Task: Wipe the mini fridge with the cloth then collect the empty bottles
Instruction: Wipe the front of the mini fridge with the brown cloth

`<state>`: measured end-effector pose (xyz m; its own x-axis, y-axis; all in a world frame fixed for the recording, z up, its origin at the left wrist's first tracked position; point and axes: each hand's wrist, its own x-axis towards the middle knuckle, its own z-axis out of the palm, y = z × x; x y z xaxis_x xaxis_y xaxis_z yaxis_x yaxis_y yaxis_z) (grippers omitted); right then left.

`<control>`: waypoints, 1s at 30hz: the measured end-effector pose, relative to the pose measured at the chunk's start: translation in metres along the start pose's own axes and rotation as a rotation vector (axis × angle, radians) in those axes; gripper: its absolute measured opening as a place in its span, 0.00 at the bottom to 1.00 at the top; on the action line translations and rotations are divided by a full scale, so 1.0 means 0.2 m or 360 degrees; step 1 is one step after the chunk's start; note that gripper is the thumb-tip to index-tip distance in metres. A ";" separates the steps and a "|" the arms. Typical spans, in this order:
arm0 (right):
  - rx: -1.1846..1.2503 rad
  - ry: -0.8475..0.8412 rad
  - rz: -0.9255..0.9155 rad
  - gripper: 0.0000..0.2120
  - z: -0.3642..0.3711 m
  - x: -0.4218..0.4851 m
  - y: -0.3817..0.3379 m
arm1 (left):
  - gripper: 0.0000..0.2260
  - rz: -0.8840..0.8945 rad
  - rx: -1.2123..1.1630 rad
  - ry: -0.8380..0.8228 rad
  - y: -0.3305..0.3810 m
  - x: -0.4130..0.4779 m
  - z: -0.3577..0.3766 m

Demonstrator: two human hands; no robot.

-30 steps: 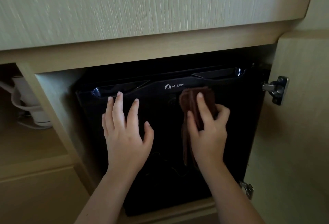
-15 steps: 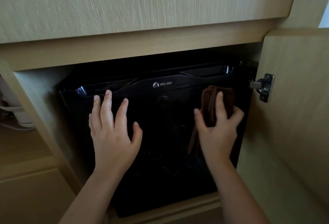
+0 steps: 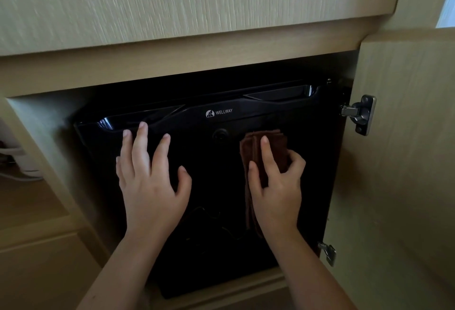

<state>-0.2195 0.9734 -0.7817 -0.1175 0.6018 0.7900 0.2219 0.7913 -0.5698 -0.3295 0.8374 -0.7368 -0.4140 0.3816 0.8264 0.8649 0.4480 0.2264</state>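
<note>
A black mini fridge point(image 3: 312, 137) with a white WELLWAY logo sits inside a light wood cabinet, its door closed. My left hand point(image 3: 150, 181) lies flat on the left half of the fridge door, fingers straight and spread. My right hand point(image 3: 275, 186) holds a folded brown cloth point(image 3: 253, 142) against the door right of the middle, thumb and fingers curled round it; a strip of the cloth hangs down below my palm. No bottles are in view.
The cabinet door point(image 3: 406, 162) stands open at the right, with metal hinges point(image 3: 362, 114) near its top and bottom. A wood drawer front point(image 3: 172, 9) overhangs the fridge. White cables and a white object point(image 3: 14, 162) sit in the open compartment at the left.
My right hand slid the cloth right across the fridge door, then back left toward the middle. My left hand stayed flat on the door. The view shifted slightly.
</note>
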 end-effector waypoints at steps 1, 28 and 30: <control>0.0016 -0.0009 0.0000 0.23 0.00 0.00 0.00 | 0.23 0.0001 0.0004 -0.0002 0.00 0.00 0.00; 0.0078 0.0315 0.0514 0.21 -0.17 0.32 0.12 | 0.24 0.0105 0.0104 -0.0003 -0.05 0.01 -0.05; 0.0062 0.0267 0.0374 0.22 -0.12 0.27 0.04 | 0.24 0.0103 0.0109 0.0012 -0.04 0.01 -0.05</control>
<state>-0.2003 1.0088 -0.7378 0.0954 0.7452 0.6599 0.1864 0.6378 -0.7473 -0.3357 0.8269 -0.7315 -0.3552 0.4055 0.8423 0.8684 0.4767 0.1367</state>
